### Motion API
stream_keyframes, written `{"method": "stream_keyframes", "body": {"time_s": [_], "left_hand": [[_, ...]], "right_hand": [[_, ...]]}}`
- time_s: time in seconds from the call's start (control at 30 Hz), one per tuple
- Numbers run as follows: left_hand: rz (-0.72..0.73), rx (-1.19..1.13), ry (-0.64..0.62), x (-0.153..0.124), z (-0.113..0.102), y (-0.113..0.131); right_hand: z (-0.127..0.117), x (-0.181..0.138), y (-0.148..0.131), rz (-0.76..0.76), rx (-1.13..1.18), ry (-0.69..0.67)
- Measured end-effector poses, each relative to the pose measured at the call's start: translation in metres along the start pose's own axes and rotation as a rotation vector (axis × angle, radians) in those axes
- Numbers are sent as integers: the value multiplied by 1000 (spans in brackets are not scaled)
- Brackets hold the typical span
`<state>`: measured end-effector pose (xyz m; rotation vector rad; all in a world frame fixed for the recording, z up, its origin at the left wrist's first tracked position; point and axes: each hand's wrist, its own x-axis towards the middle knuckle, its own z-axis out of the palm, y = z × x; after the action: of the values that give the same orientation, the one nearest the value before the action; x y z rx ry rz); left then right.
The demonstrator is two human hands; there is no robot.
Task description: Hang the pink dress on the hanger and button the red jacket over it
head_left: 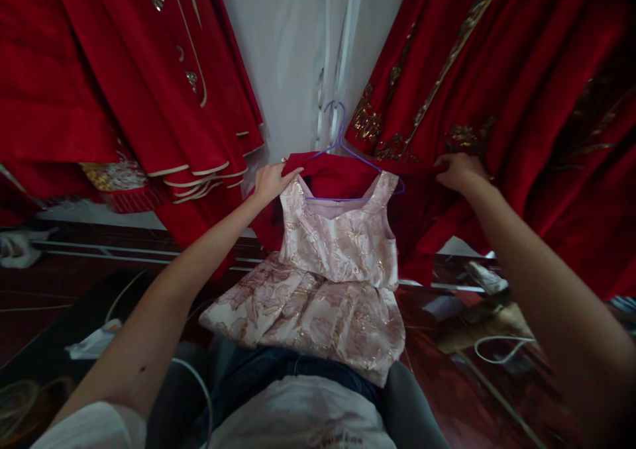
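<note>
A sleeveless brocade dress (pixel 338 244) lies spread in front of the person, its pleated skirt flaring over the lap. The pale pink fabric carries raised, leaf-like patterns with a metallic glint; the neckline is wide, between broad straps. A thin purple hanger (pixel 340 140) sits in the neck opening, its straight bar crossing just inside and its curved hook pointing away from the body. Smooth, plain red cloth (pixel 338 177) lies behind the bodice. The left hand (pixel 272 181) has its fingers closed on this cloth's edge beside one strap; whether they also pinch the strap, I cannot tell. The right hand (pixel 462 172), well apart from the dress, grips the cloth between thumb and fingers.

Beyond, red garments hang in heavy folds on both sides: those on the left (pixel 163 124) have pale piping, sequins and fringe, those on the right (pixel 536 104) gold embroidery. Dark blue jeans (pixel 293 363) show under the skirt's hem.
</note>
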<state>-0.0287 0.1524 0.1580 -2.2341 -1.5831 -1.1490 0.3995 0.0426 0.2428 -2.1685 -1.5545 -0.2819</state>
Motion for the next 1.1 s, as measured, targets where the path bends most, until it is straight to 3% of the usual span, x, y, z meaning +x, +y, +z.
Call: {"method": "stream_keyframes", "body": {"time_s": [0.1, 0.2, 0.3, 0.4, 0.47, 0.57, 0.7, 0.8, 0.93, 1.03, 1.1], "left_hand": [[-26, -70, 16, -3, 9, -2], [53, -235, 104, -8, 13, -4], [133, -347, 317, -19, 10, -7], [59, -243, 448, -40, 5, -17], [91, -110, 369, -57, 3, -27], [226, 53, 156, -78, 1, -39], [261, 90, -16, -86, -3, -33], [192, -43, -49, -70, -9, -5], [110, -325, 74, -57, -9, 52], [216, -501, -18, -76, 2, 82], [239, -541, -86, -94, 11, 86]], "right_hand": [[-1, -20, -4, -39, 279, -83], [15, -37, -24, 41, 621, -191], [40, -44, -50, 84, 803, -85], [66, -43, -72, 72, 865, 80], [80, -44, -81, 23, 880, 126], [97, -49, -87, -37, 892, 147], [107, -59, -94, -38, 940, 122], [104, -67, -111, -51, 1030, 16], [100, -84, -152, -120, 1146, -75], [110, -104, -172, -257, 1187, -147], [121, -115, -171, -271, 1172, -148]]}}
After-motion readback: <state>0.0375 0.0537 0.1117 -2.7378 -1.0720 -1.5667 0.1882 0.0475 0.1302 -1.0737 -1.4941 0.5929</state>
